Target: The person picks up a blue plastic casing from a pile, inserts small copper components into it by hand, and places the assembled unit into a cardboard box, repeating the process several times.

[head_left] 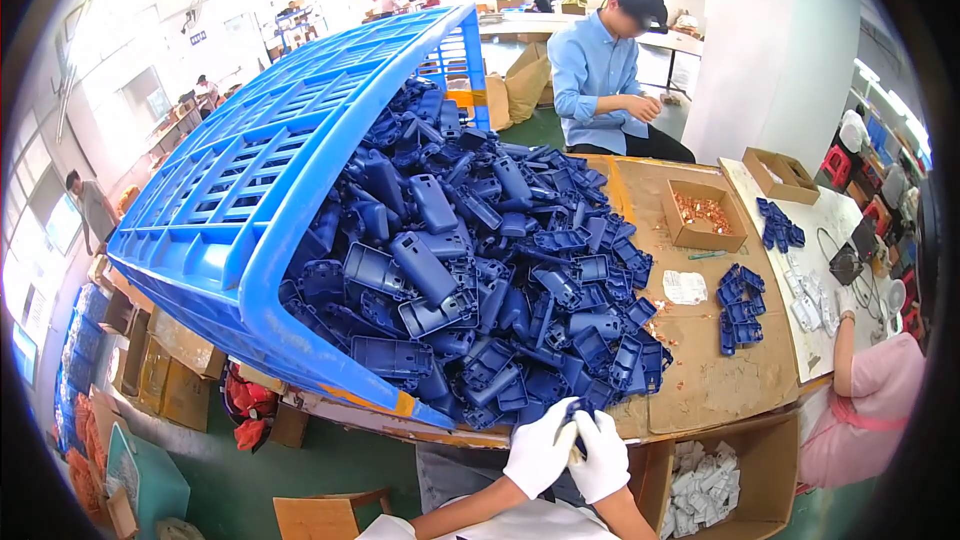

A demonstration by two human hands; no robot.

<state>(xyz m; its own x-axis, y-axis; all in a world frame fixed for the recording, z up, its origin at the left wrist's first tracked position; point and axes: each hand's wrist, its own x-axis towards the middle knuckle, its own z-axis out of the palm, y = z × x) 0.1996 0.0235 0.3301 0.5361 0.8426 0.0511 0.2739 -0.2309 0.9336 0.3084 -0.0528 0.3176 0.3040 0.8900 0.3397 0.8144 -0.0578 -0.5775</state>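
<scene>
In the head view, the big blue crate (262, 285) lies tipped over at the left of my table (690, 390), its open side toward the right. It is full of dark blue plastic housings (430, 205), which spill out over the tabletop in a deep heap reaching almost to its near edge. To the right of the heap, a small cardboard box (708, 238) holds a layer of tiny copper-coloured bits (702, 210); a few similar crumbs lie loose on the table near the heap. Another open carton (797, 190) stands farther off on the pale side table (820, 345), with something whitish inside that I cannot make out. Below the tabletop, just to the right of my hands, a large cardboard box (775, 460) contains a jumble of white pieces (703, 490).

My left hand (541, 450) and right hand (601, 455), both in white gloves, are close together at the near edge of the table. Between them I pinch one dark blue part (577, 407), the fingers of both hands pressed on it; its upper end shows above my fingertips, the rest mostly hidden by the gloves. It sits just beside the near edge of the heap.
</scene>
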